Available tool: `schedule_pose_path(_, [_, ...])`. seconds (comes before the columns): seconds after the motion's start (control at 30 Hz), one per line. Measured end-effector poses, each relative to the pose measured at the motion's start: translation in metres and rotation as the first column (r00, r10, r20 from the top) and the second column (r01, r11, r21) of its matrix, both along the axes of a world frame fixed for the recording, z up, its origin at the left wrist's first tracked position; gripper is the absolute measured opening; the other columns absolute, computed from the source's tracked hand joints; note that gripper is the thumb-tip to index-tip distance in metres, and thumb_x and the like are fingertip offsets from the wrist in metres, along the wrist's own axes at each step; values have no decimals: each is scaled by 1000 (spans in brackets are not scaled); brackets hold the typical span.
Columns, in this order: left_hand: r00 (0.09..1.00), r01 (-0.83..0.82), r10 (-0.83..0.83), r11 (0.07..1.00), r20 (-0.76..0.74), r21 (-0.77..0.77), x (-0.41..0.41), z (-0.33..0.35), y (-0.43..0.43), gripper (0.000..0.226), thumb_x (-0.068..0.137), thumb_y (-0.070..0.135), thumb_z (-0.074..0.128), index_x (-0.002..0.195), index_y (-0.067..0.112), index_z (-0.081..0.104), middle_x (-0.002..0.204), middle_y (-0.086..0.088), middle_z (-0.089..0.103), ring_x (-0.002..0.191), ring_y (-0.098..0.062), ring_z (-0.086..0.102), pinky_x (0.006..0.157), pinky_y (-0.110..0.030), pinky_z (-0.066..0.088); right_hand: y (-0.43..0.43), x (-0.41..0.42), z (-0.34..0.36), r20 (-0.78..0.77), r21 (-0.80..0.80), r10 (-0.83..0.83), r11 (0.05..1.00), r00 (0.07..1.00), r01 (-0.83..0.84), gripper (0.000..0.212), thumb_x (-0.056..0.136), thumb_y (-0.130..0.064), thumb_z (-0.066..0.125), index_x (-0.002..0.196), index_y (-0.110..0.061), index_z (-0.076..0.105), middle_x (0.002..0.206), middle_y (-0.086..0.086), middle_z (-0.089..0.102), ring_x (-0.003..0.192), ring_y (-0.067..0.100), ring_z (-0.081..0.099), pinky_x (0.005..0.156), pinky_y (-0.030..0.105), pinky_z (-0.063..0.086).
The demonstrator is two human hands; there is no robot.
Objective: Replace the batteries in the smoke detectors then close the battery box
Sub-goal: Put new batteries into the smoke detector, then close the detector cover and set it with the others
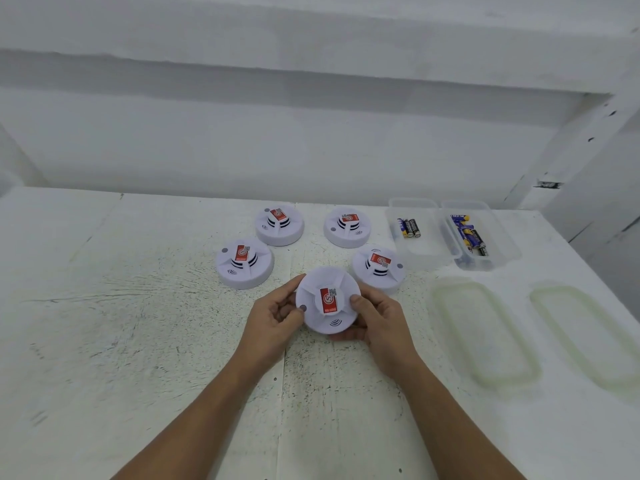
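The held smoke detector (327, 299) sits between both hands just above the near middle of the tabletop (138, 323), its red label facing up. The left hand (273, 318) has its grip clamped on the detector's left edge, thumb on top. The right hand (379, 327) has its grip clamped on the right edge, thumb on top and fingers showing beneath the near rim.

Four more detectors lie label-up in an arc behind it: the near-left detector (245, 263), the far-left detector (280, 225), the far-right detector (347, 226) and the near-right detector (379, 268), which is just beside the held one.

Further right stand two clear boxes side by side, touching or nearly so. The left box (426, 252) holds a few batteries (408, 227); the right box (500, 242) holds a larger heap of batteries (469, 235). Both are uncovered. In front of them lie the left lid (485, 334) and the right lid (585, 334), flat on the tabletop and apart from each other.
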State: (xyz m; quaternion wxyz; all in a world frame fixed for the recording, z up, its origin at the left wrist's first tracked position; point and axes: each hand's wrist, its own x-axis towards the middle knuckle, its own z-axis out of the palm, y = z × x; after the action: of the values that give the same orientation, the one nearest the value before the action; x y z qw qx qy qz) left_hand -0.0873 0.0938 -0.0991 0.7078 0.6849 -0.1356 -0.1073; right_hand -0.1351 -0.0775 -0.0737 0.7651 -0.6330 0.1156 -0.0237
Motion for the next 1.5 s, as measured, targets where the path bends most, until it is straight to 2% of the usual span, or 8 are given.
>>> schedule_pose_path(0.13, [1000, -11, 11, 1000, 1, -11, 0, -1, 0, 51, 81, 4, 53, 133, 8, 52, 115, 8, 70, 110, -11, 64, 88, -23, 51, 1, -1, 0, 1, -5, -10, 1000, 1000, 10, 25, 97, -11, 49, 102, -23, 70, 100, 11, 73, 88, 32, 70, 65, 44, 60])
schedule_pose_path(0.47, [1000, -21, 21, 999, -22, -33, -2, 0, 0, 45, 79, 5, 53, 123, 18, 58, 114, 5, 70, 109, -13, 65, 86, -23, 52, 2, -1, -3, -4, -28, -25, 999, 1000, 25, 23, 97, -13, 49, 103, -22, 70, 97, 11, 73, 85, 32, 71, 65, 45, 60])
schedule_pose_path(0.57, [1000, -23, 23, 1000, -20, -17, -2, 1, 1, 45, 80, 6, 54, 122, 19, 57, 113, 7, 70, 108, -12, 65, 85, -21, 52, 2, -1, -5, -10, -36, -24, 999, 1000, 24, 23, 97, -13, 49, 109, -13, 68, 98, 14, 73, 86, 32, 70, 67, 48, 59])
schedule_pose_path(0.9, [1000, -26, 26, 1000, -1, 10, -4, 3, 1, 48, 88, -15, 49, 121, 19, 58, 109, 9, 72, 103, -8, 66, 82, -18, 52, 1, -2, -7, -2, -55, -26, 998, 1000, 26, 21, 97, -14, 49, 103, -15, 69, 98, 16, 72, 87, 35, 70, 68, 52, 58])
schedule_pose_path(1.07, [1000, -9, 9, 1000, -6, 21, -5, 2, 3, 48, 85, -3, 54, 131, 12, 53, 116, 0, 69, 110, -16, 64, 90, -28, 53, 1, -3, -6, 4, -56, -26, 998, 1000, 26, 21, 97, -14, 49, 103, -16, 69, 97, 15, 73, 87, 34, 70, 67, 49, 59])
schedule_pose_path(1.17, [1000, -31, 31, 998, 2, 51, -9, 2, 3, 60, 80, 9, 57, 137, 21, 47, 112, -5, 68, 107, -22, 64, 92, -37, 53, 1, -3, -6, 8, -53, -13, 999, 1000, 13, 22, 97, -13, 49, 106, -15, 69, 98, 14, 73, 88, 33, 70, 68, 47, 59])
schedule_pose_path(1.33, [994, -102, 100, 994, 55, 45, -7, 0, 5, 56, 81, 16, 61, 134, 31, 50, 111, -4, 67, 104, -25, 64, 87, -46, 56, 3, -4, -5, 32, -77, 0, 997, 999, 3, 29, 96, -12, 52, 123, -20, 59, 100, 6, 74, 91, 25, 71, 73, 42, 60])
schedule_pose_path(1.5, [995, -92, 91, 995, 33, 31, -5, 0, 6, 51, 81, 14, 61, 130, 29, 55, 115, -4, 68, 106, -27, 64, 90, -50, 54, 2, -4, -6, 47, -30, -7, 1000, 999, 9, 38, 95, -10, 53, 131, -22, 52, 103, 9, 73, 97, 25, 70, 78, 43, 59])
